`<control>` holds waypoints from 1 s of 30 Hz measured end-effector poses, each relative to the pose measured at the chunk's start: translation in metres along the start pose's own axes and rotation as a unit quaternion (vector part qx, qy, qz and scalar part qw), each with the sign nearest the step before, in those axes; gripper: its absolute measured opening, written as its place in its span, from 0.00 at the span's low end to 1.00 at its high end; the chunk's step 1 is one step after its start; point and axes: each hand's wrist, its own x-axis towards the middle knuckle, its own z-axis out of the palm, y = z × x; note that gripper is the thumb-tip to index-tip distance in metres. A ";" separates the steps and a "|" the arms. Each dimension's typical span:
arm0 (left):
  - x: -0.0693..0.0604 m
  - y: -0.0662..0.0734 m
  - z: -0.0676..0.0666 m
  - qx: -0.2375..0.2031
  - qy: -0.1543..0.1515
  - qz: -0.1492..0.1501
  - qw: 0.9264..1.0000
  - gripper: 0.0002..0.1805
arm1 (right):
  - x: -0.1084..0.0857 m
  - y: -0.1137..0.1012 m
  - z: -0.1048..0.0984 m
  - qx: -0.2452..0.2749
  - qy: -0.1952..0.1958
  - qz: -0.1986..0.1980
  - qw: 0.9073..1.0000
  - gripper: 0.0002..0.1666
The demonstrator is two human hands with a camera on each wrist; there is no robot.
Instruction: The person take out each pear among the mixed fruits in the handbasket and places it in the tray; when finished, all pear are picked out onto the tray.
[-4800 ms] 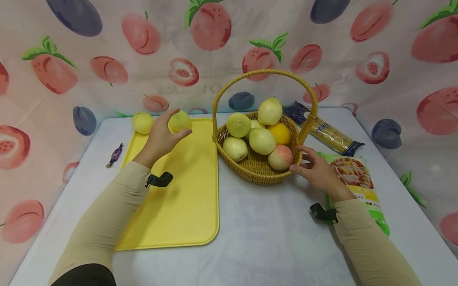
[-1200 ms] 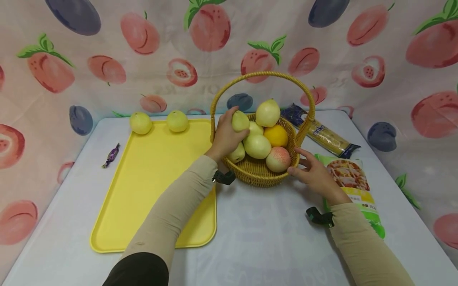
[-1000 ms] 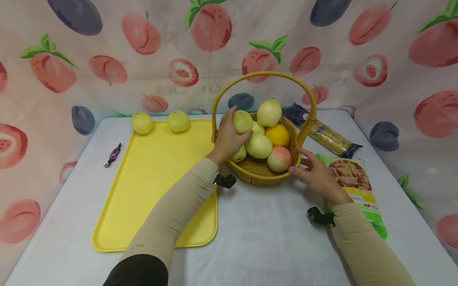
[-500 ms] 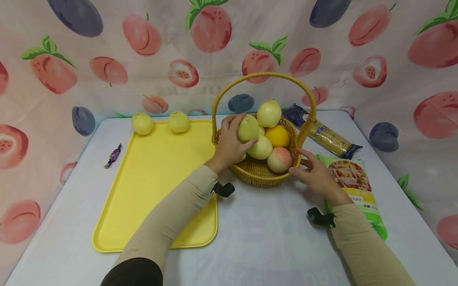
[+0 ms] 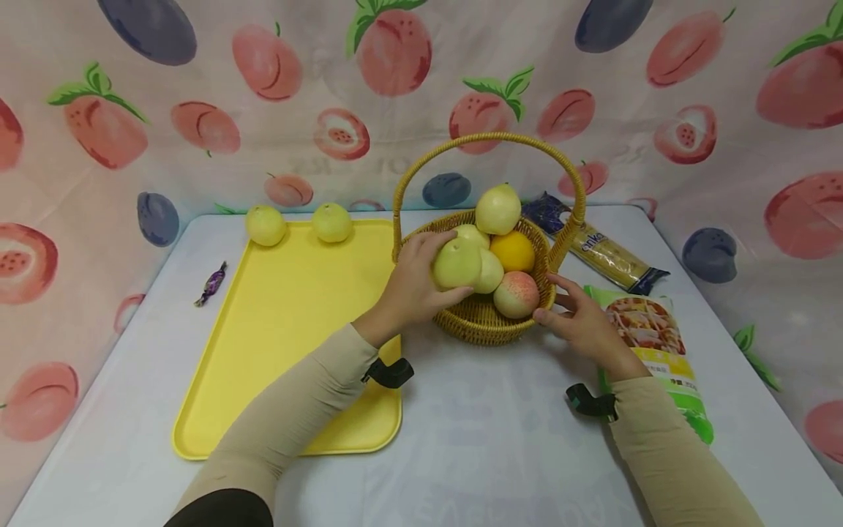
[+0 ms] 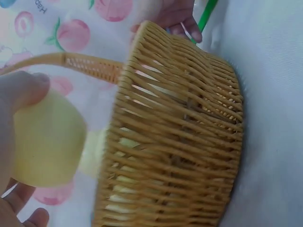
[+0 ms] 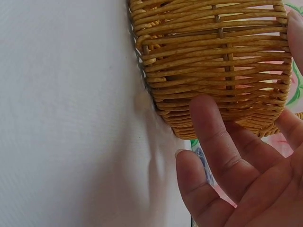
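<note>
My left hand (image 5: 416, 284) grips a pale yellow-green fruit (image 5: 457, 263) at the left side of the wicker basket (image 5: 484, 331). In the left wrist view that fruit (image 6: 49, 142) is between thumb and fingers, beside the basket's rim (image 6: 113, 123). Inside the basket are more pale fruits, one at the back (image 5: 497, 209), an orange (image 5: 513, 252) and a pink-speckled peach (image 5: 516, 295). My right hand (image 5: 586, 326) holds the basket's right rim; in the right wrist view its fingers (image 7: 215, 137) lie against the weave (image 7: 213, 61), with the thumb at the rim.
A yellow tray (image 5: 290, 329) lies at the left, with two pale fruits (image 5: 265, 225) (image 5: 332, 222) at its back edge. Left of it is a purple wrapped candy (image 5: 213, 283). On the right are a gold-and-blue packet (image 5: 609, 256) and a green food bag (image 5: 648, 329).
Over the last second my left hand has moved down and toward the front with the fruit in its grip. Earlier it came from the tray to the basket. My right hand has stayed at the rim.
</note>
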 end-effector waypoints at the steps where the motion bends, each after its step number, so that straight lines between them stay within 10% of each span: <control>1: -0.002 0.001 -0.003 0.008 -0.003 0.005 1.000 0.43 | 0.000 0.000 0.000 0.000 0.000 0.000 1.000 0.52; 12: -0.032 -0.005 -0.047 0.040 -0.041 -0.016 0.998 0.40 | 0.001 -0.001 -0.001 -0.004 -0.003 -0.005 1.000 0.52; 30: -0.075 -0.061 -0.105 0.092 -0.033 -0.165 0.981 0.42 | 0.000 -0.002 0.000 -0.018 0.001 0.003 1.000 0.52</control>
